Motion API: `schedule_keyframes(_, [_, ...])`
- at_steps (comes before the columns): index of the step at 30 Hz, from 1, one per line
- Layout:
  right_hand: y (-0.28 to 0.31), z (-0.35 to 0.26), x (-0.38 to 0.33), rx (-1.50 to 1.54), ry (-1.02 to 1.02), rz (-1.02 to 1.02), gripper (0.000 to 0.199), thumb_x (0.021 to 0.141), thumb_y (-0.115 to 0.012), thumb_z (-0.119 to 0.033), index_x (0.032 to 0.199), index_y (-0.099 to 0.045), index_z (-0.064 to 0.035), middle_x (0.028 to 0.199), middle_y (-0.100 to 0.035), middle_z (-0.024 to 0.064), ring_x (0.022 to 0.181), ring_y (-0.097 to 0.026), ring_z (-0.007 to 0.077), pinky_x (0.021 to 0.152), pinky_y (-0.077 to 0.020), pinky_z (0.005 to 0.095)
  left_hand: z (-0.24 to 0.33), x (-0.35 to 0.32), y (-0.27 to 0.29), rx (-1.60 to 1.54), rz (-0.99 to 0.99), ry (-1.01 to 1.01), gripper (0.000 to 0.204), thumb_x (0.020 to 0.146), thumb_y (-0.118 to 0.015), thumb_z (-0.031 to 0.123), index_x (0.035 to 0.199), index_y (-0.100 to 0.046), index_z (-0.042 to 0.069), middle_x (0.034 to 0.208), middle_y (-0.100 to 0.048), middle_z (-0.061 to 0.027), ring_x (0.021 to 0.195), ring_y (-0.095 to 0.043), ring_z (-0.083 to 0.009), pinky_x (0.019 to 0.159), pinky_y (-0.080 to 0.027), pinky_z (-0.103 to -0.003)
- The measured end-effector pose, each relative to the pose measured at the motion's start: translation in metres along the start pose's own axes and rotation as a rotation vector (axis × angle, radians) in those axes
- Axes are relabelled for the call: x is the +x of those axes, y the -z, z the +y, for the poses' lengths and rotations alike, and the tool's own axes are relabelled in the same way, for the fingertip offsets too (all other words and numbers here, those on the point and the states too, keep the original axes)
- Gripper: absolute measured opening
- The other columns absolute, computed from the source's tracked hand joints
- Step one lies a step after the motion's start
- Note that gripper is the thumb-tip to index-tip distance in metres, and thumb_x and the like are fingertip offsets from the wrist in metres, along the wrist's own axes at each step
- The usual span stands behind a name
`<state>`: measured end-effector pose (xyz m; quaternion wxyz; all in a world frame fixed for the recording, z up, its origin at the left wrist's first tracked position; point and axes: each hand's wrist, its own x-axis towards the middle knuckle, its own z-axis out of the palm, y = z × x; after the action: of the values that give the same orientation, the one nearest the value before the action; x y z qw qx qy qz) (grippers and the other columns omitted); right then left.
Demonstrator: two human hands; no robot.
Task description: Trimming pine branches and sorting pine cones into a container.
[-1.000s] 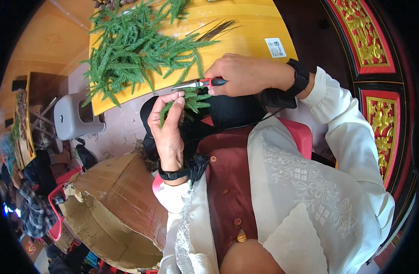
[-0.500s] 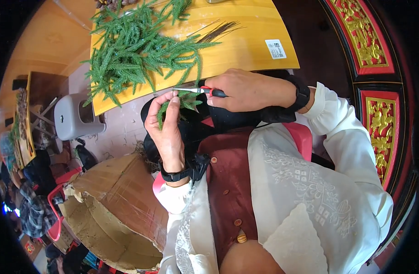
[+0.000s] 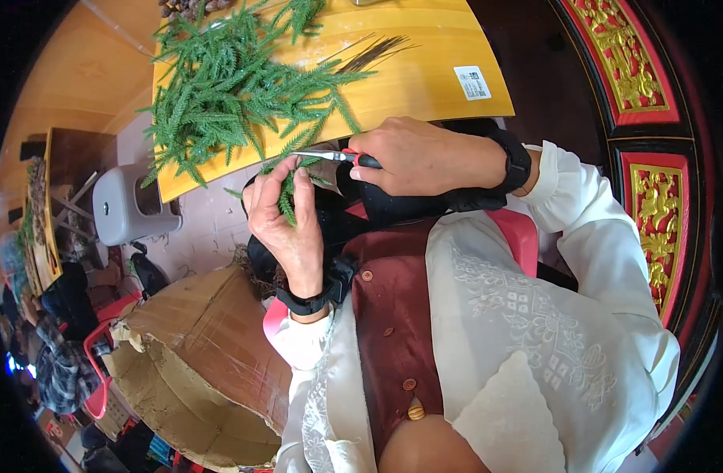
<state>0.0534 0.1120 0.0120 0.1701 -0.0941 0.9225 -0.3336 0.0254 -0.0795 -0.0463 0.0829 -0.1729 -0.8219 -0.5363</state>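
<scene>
My left hand (image 3: 284, 225) is closed on a small green artificial pine sprig (image 3: 288, 201), its needled fronds sticking out around the fingers and thumb. In my closed right hand (image 3: 420, 158) is a pair of pliers (image 3: 323, 155) with red and black handles. The narrow metal jaws point left and lie at the left fingertips, by the top of the sprig. Whether they grip anything there is too small to tell. Just beyond the hands, a heap of green pine sprigs (image 3: 219, 91) covers the left part of the yellow tabletop (image 3: 424, 98).
Thin brown wires (image 3: 377, 54) lie beside the heap, with pine cones (image 3: 192, 8) at the far edge. A grey stool (image 3: 123, 206) stands at the left. An open cardboard box (image 3: 211, 331) sits by my left arm. Other people work at the far left.
The sprig has turned in my left hand, so its fronds now hang and spread differently. Both hands and the pliers have shifted slightly left.
</scene>
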Motion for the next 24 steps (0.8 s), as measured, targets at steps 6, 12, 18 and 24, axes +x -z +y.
schedule_keyframes(6, [-0.002, 0.004, 0.006, 0.012, 0.016, 0.020, 0.027, 0.085, -0.057, -0.021, 0.089, -0.059, 0.0056, 0.067, -0.058, 0.0254, 0.071, -0.057, 0.0441, 0.067, -0.0440, 0.0502, 0.000, -0.001, -0.006, -0.071, 0.056, 0.098, 0.017, 0.083, -0.064, 0.007, 0.098, -0.067, 0.001, 0.083, -0.062, -0.0073, 0.084, -0.054, -0.0200, 0.079, -0.042, -0.030])
schedule_keyframes(12, [0.001, -0.001, 0.002, 0.056, 0.004, -0.047, 0.032, 0.087, -0.054, -0.026, 0.090, -0.058, 0.0053, 0.069, -0.059, 0.0252, 0.072, -0.058, 0.0435, 0.067, -0.0443, 0.0498, -0.005, -0.003, -0.004, -0.488, 0.031, 0.418, 0.015, 0.085, -0.063, 0.007, 0.098, -0.067, -0.001, 0.090, -0.066, -0.0045, 0.083, -0.056, -0.0093, 0.078, -0.044, -0.024])
schedule_keyframes(18, [0.001, -0.007, -0.001, 0.059, 0.010, -0.021, 0.031, 0.087, -0.054, -0.026, 0.091, -0.057, 0.0046, 0.069, -0.059, 0.0246, 0.071, -0.059, 0.0430, 0.066, -0.0450, 0.0491, 0.000, -0.002, -0.002, -0.512, 0.022, 0.442, 0.014, 0.086, -0.064, 0.007, 0.097, -0.067, -0.001, 0.088, -0.064, -0.0015, 0.081, -0.053, -0.0067, 0.075, -0.043, -0.021])
schedule_keyframes(24, [-0.002, -0.002, 0.001, 0.062, 0.054, -0.002, 0.029, 0.087, -0.055, -0.024, 0.087, -0.057, 0.0046, 0.068, -0.059, 0.0244, 0.070, -0.058, 0.0431, 0.066, -0.0452, 0.0490, 0.003, 0.000, 0.000, -0.599, 0.016, 0.525, 0.015, 0.086, -0.064, 0.007, 0.098, -0.067, -0.001, 0.088, -0.063, -0.0005, 0.080, -0.053, -0.0054, 0.073, -0.042, -0.019])
